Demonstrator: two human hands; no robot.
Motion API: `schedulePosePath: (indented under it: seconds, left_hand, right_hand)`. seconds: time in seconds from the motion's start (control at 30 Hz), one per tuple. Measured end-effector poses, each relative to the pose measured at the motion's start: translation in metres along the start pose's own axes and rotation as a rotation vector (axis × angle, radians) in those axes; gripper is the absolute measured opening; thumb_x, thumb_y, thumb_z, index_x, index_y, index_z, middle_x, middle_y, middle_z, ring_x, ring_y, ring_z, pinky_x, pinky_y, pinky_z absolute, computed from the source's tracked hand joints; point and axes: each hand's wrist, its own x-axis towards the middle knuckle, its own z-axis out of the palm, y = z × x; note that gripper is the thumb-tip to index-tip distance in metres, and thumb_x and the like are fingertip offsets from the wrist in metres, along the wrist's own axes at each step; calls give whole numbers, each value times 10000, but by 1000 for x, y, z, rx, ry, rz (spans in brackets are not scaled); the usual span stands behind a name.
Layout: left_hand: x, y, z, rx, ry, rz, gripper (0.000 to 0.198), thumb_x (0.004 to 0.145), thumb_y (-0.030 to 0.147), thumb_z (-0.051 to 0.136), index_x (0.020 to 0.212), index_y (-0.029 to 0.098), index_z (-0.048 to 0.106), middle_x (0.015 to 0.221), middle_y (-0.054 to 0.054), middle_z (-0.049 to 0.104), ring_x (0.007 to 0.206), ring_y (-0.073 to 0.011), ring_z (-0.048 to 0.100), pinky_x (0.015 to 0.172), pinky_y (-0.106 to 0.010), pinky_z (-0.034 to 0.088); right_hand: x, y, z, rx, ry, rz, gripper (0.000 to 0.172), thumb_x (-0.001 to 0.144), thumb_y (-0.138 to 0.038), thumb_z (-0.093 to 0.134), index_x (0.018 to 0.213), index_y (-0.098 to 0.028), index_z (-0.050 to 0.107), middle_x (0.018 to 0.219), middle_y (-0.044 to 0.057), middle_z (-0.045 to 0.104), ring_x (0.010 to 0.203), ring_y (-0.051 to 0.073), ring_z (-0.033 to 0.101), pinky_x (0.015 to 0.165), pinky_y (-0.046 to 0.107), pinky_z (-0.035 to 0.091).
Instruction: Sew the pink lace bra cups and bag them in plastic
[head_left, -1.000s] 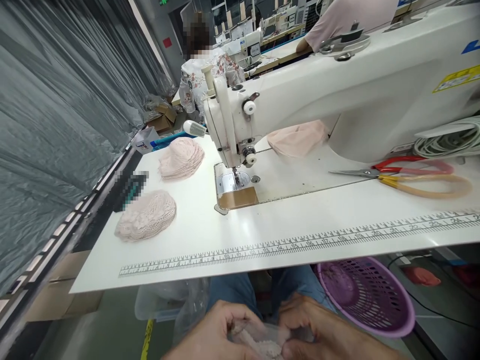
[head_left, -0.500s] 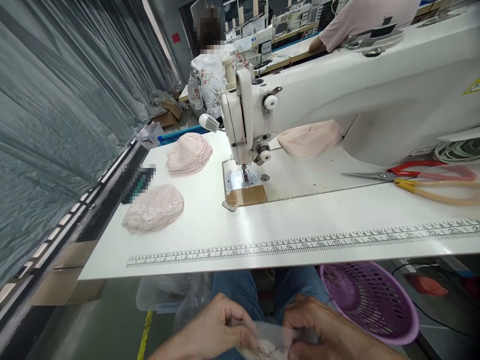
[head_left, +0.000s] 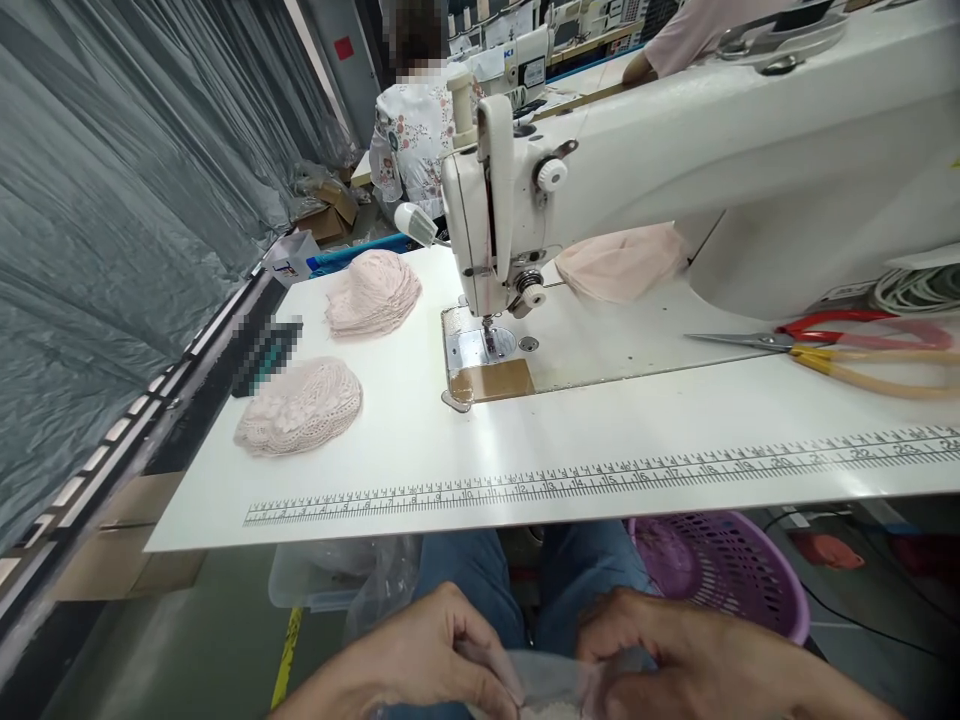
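Left hand (head_left: 442,652): I pinch sheer fabric (head_left: 544,675).
Right hand (head_left: 649,640): I grip its other side.
Pink stacks (head_left: 300,408): two on the counter (head_left: 405,430); finished or waiting, I can't tell.

Here's the sheer, whitish fabric piece (head_left: 546,672), pinched at one side by my left hand (head_left: 450,655) and at the other by my right hand (head_left: 637,650), low over my lap (head_left: 472,585)! It spans the gap, see-through up top, denser and textured lower down, its bottom running out of view.
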Motion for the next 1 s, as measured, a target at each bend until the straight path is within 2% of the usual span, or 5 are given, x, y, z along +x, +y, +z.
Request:
schedulePosePath:
  seconds: [0.23,0.4,0.6,0.77,1.0]
  left_hand:
    - [1,0,0,18,81,-31,319,568,431,843,740,169,783,645,-51,706,588,-131,620,613,-205,482]
    - [1,1,0,54,148,-31,317,553,435,850,722,176,783,596,-28,685,525,-97,541,538,-176,411]
    - [-1,2,1,124,41,-20,266,647,436,798,766,199,788,609,-26,687,548,-107,549,572,-184,426]
    - [4,3,8,46,14,-18,364,601,502,809,783,187,788,623,-33,689,541,-107,539,596,-199,455]
    - [8,0,14,-15,22,-16,415,572,527,817,807,185,790,642,-25,683,557,-107,510,610,-209,447]
  right_hand:
    - [15,4,13,37,59,59,318,677,-455,738,777,-153,749,673,-4,620,615,146,576,512,189,395]
    - [21,6,19,36,134,13,167,651,-343,748,680,-178,746,638,-32,543,586,118,487,495,201,322]
    - [15,12,11,139,17,-34,278,723,-431,706,765,-168,788,620,-11,583,607,138,532,530,226,351]
    - [10,18,10,178,-37,0,291,725,-413,685,779,-141,772,659,-5,574,628,138,525,548,222,364]
    - [4,11,19,161,79,86,110,739,-279,666,742,-176,706,725,-28,570,700,128,556,615,197,402]
